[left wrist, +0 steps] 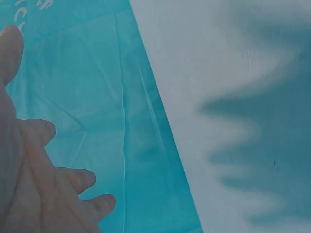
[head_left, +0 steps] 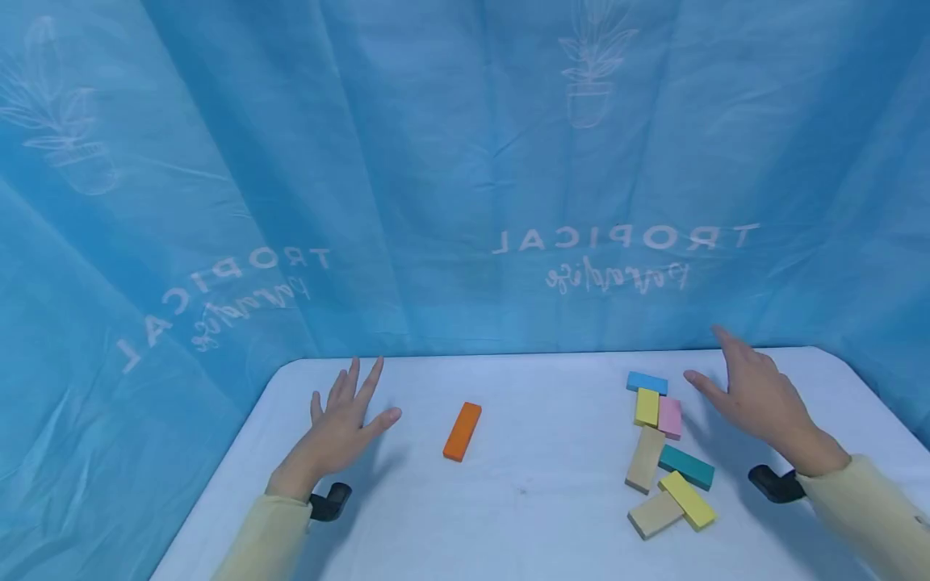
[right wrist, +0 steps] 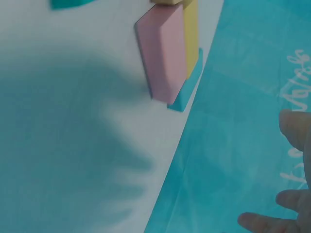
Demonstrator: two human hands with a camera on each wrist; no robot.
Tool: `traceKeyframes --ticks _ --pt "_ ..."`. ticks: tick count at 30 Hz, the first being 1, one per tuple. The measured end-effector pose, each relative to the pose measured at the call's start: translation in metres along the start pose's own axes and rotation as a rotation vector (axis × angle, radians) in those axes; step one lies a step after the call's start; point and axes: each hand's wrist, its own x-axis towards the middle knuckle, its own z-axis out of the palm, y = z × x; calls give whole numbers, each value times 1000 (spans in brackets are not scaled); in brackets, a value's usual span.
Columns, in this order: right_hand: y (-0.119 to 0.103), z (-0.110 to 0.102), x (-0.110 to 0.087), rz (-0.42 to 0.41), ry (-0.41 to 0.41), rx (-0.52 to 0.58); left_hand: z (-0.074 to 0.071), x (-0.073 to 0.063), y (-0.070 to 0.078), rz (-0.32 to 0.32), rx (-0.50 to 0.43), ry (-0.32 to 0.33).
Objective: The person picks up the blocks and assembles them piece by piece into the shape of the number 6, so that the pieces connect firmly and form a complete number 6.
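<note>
My left hand (head_left: 336, 434) hovers above the left part of the white table, fingers spread and nothing in it. To its right an orange block (head_left: 462, 432) lies by itself. My right hand (head_left: 763, 395) is held over the right part, also without anything in its fingers. Left of that hand lies a loose group: a blue block (head_left: 647, 382), a yellow block (head_left: 646, 407), a pink block (head_left: 670, 418), a beige block (head_left: 644, 460), a green block (head_left: 686, 467), a second yellow block (head_left: 687, 500) and a second beige block (head_left: 655, 515). The right wrist view shows the pink block (right wrist: 163, 53) close up.
The white table (head_left: 538, 532) has a blue curtain (head_left: 450, 177) with mirrored lettering hanging along its back and sides. Each wrist carries a black camera mount, such as the left mount (head_left: 331, 502). Hand shadows fall on the cloth.
</note>
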Motion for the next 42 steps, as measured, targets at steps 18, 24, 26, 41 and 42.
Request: traceKeyframes --ticks 18,24,26,41,42 --pt "-27 11 8 61 -116 91 42 6 9 10 -85 12" --pt "-35 17 3 57 -140 98 53 7 14 0 -132 -17" --pt "-37 18 0 51 -138 101 57 7 16 -1 -151 -22" --pt "-51 20 -27 18 -174 69 70 8 25 -9 -238 -70" --pt "-52 20 -29 18 -177 69 71 8 25 -12 -242 -74"
